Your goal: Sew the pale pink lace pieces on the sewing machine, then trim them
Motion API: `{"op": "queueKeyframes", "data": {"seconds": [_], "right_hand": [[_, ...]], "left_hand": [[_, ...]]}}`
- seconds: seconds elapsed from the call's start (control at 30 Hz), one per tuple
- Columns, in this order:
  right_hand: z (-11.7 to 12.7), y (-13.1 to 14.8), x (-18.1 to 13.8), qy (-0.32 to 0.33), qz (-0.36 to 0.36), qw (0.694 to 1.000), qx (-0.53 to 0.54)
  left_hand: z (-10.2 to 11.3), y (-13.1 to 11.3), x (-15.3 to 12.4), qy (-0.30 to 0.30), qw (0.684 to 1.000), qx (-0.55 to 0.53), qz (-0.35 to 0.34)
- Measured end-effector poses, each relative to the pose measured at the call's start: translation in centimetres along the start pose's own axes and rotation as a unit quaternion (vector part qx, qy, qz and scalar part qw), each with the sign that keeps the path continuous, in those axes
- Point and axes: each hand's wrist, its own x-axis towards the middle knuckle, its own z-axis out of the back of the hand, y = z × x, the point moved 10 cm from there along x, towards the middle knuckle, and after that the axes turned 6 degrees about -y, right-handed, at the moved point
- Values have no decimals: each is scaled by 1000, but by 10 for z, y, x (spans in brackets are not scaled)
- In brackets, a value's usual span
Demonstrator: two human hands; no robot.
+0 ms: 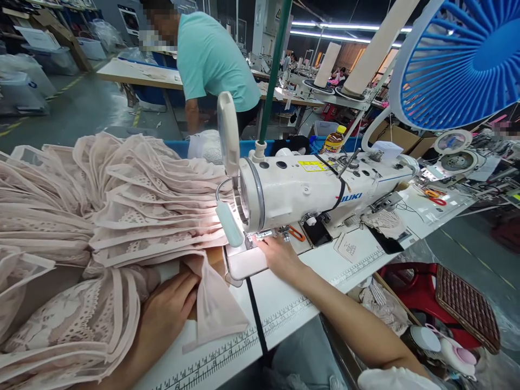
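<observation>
A white sewing machine (292, 189) marked JUKI stands on the table in front of me. My right hand (280, 257) is at its needle area, fingers pressed together by the metal presser foot (264, 234); what they pinch, if anything, is too small to make out. Lower left, my left hand (174, 303) is curled at the edge of a pale pink fabric piece (217, 309), whose pointed end drapes over the table. Lace and mesh fabric partly covers that wrist. A large heap of pale pink lace pieces (138, 200) spreads to the left of the machine.
Orange-handled snips (296, 233) and a dark phone-like object (319, 232) lie by the machine. A ruler strip (227, 355) runs along the table's front edge. A blue fan (467, 59) hangs upper right. Behind, a person in a turquoise shirt (217, 59) bends over. A red chair (422, 287) stands right.
</observation>
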Motion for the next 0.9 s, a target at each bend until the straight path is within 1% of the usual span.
{"op": "queueKeyframes", "data": {"seconds": [0.27,0.4,0.73,0.9], "right_hand": [[-1,4,0,-11,16,1000,-25],[-1,3,1,-14,13,1000,-8],[-3,2,2,-10,8,1000,12],[-2,1,3,-5,5,1000,23]], "left_hand": [[-1,-5,-1,10,1000,-13,-2],[1,-8,0,7,1000,-19,-12],[-6,-3,-4,30,999,-24,9],[-3,-5,-3,17,1000,-16,0]]}}
